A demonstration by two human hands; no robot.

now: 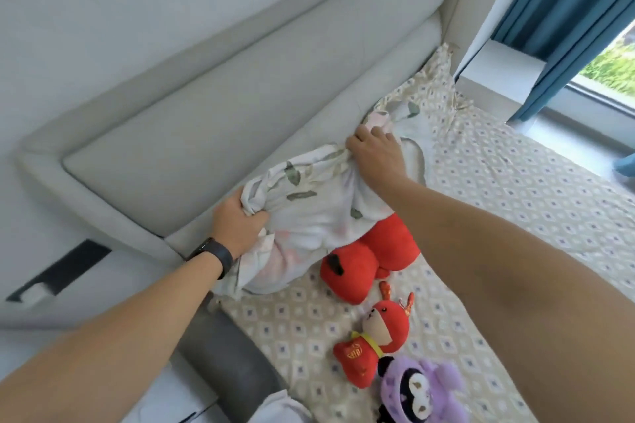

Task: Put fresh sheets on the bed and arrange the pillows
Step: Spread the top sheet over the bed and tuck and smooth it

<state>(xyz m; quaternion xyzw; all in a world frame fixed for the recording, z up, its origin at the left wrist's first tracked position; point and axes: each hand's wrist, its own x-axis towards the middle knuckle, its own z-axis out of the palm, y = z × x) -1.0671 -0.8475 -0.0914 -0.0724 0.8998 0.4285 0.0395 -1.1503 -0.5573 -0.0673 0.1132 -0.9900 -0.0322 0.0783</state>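
Nearest the lens: bare forearms, then a purple plush toy [417, 388] with a black-and-white face, low on the bed. Beyond it toward the headboard [171, 134], a small red doll [374, 336] with yellow trim, and a larger red plush [364, 261] half tucked under the pillow [316, 213].

Pillow propped against the headboard's lower padded panel. Left hand [237, 220], dark band on the wrist, clenched on a bunched corner of the case at the end farther from the window. Right hand [374, 151] gripping the gathered top edge at the window-side end.

Step in hand, by the look of it: pillow arranging, sheet already on. Patterned sheet [498, 203] spread flat across the mattress, rumpled only at the far corner by the headboard. Next move likely calls for shaking the filling down, smoothing the case, and clearing the red plush from underneath.

Materials: case thin, white, soft leaf-and-blossom print, heavily creased. Sheet beige with a small blue diamond repeat. Headboard smooth, pale grey, rounded piping. Teal curtain [563, 17] at the window, well past the headboard's end.
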